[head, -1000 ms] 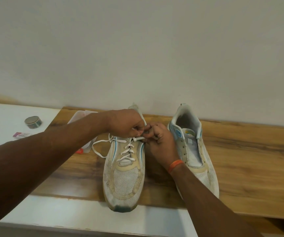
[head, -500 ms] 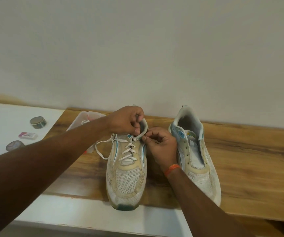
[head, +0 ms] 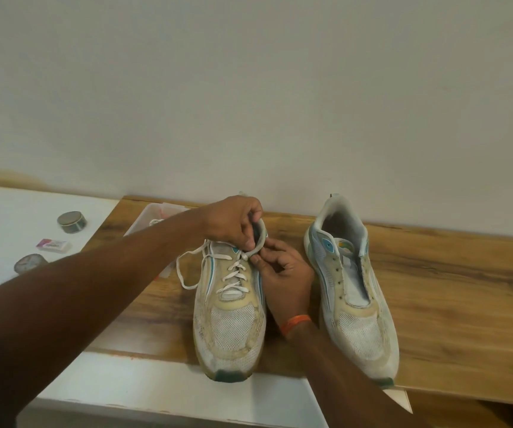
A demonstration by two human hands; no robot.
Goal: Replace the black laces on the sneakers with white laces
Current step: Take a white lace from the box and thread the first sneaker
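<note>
White lace (head: pixel 233 274), limp and light, was pinched near its tip by right hand (head: pixel 283 274), apparently; collar (head: pixel 261 236) was gripped by left hand (head: pixel 233 222).

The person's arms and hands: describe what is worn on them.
Both forearms are bare, with no sleeves showing. The right hand has a thin orange band around its wrist. The left hand shows no glove, ring, watch or band.
</note>
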